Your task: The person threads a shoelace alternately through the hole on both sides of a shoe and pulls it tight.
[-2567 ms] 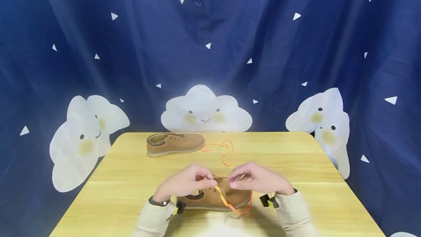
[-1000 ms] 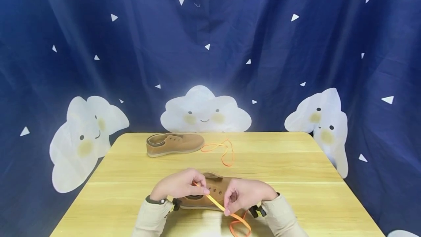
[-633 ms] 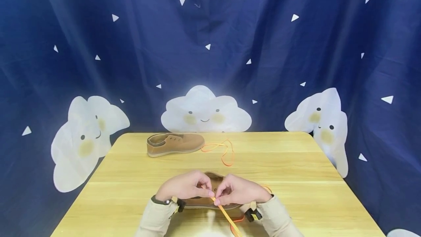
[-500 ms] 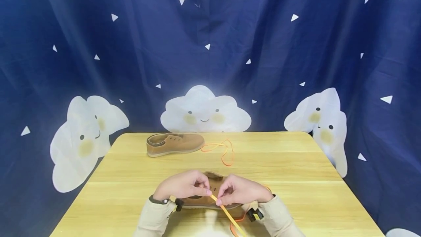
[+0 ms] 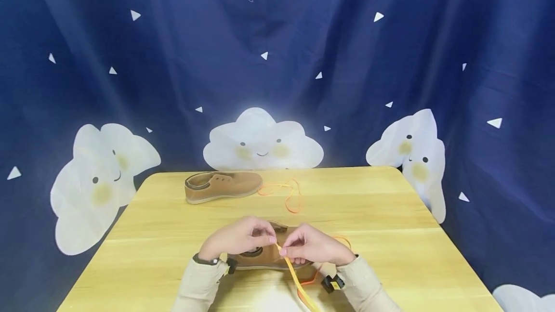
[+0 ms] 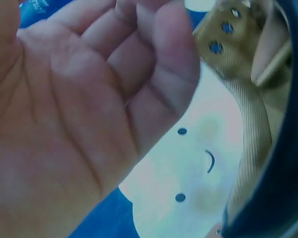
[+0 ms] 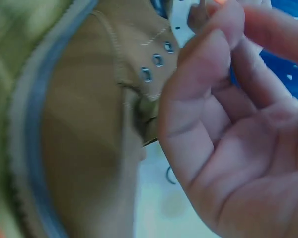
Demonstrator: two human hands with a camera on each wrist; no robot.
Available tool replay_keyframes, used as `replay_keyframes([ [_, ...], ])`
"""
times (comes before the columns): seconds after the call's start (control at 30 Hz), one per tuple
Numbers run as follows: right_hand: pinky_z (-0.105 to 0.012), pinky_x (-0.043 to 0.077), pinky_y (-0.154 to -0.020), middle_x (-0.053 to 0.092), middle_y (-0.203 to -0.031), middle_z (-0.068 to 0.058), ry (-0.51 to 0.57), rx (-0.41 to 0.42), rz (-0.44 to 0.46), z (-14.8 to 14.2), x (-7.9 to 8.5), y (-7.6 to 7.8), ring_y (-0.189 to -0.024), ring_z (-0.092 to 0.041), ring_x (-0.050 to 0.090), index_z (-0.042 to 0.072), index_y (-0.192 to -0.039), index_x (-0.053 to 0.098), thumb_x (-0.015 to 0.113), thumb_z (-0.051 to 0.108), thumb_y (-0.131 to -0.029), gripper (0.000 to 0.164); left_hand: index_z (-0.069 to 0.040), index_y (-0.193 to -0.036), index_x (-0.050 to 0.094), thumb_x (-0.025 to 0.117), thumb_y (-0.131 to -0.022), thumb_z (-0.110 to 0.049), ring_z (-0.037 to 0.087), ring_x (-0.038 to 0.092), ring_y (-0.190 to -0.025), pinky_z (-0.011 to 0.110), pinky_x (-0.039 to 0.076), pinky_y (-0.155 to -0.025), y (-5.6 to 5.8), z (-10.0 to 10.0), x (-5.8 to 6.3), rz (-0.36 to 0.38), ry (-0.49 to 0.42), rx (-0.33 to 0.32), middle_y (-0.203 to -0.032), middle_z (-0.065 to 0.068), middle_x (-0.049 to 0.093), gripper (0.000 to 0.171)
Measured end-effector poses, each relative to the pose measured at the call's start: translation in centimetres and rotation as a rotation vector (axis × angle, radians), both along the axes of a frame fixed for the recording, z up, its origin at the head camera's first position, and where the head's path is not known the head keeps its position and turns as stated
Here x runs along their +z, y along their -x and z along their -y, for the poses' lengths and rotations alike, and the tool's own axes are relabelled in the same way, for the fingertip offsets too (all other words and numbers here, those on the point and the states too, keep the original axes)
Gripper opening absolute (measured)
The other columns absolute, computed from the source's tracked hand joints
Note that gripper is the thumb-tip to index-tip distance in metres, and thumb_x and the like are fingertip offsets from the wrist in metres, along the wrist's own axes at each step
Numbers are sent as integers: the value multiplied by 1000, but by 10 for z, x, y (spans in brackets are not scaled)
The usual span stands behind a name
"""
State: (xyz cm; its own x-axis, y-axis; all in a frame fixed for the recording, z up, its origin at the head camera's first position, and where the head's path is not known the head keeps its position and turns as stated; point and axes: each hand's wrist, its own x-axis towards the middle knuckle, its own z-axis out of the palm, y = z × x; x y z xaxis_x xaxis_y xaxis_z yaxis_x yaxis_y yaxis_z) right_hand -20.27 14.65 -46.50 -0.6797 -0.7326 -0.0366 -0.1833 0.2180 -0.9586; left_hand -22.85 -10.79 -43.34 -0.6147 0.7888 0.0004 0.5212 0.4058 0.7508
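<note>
A brown shoe (image 5: 273, 260) stands near the front of the table, toe to the right, partly covered by both hands. Over it, my left hand (image 5: 236, 240) pinches the end of an orange-yellow shoelace (image 5: 293, 273) between thumb and forefinger. Just to the right, my right hand (image 5: 318, 245) pinches the same lace close to the left fingertips. From there the lace hangs down toward the front edge. Metal-rimmed eyelets (image 7: 147, 74) show on the shoe in the right wrist view, beside the curled fingers (image 7: 188, 129). The left wrist view shows an eyelet flap (image 6: 223, 39) past the left fingers.
A second brown shoe (image 5: 223, 187) without a lace sits at the back left of the wooden table (image 5: 381, 206). Beside its toe lies another loose orange shoelace (image 5: 288, 196). A blue curtain (image 5: 277, 85) with clouds hangs behind and at the sides.
My right hand, which held no visible lace at first, has come to pinch it, then slid up close to my left fingertips. The head view has tilted and shifted slightly.
</note>
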Motion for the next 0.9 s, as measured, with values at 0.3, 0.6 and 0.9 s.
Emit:
replay_keyframes([
  [0.3,-17,39,-47,62,-63,1,-20,-160,146,-9,-24,-8,-48,-3,45,-9,-90,75,69,23,-98,34,-10,-115,74,59,-105,-34,11,68,-99,32,56,-89,3,9,-8,-106,26,220,-108,-3,75,30],
  [0.6,-18,31,-43,59,-61,7,52,-175,185,-10,-35,-12,-46,0,41,-12,-97,74,65,21,-102,35,-1,-124,70,61,-105,-26,8,69,-91,23,56,-80,4,-4,-14,-52,63,104,-106,4,76,32],
  [0.9,-15,27,-41,55,-55,11,73,-258,262,-3,-37,-18,-43,0,35,-19,-97,69,65,18,-100,37,3,-122,69,60,-104,-21,23,71,-108,31,57,-94,3,-19,-16,-29,100,51,-119,10,74,31],
])
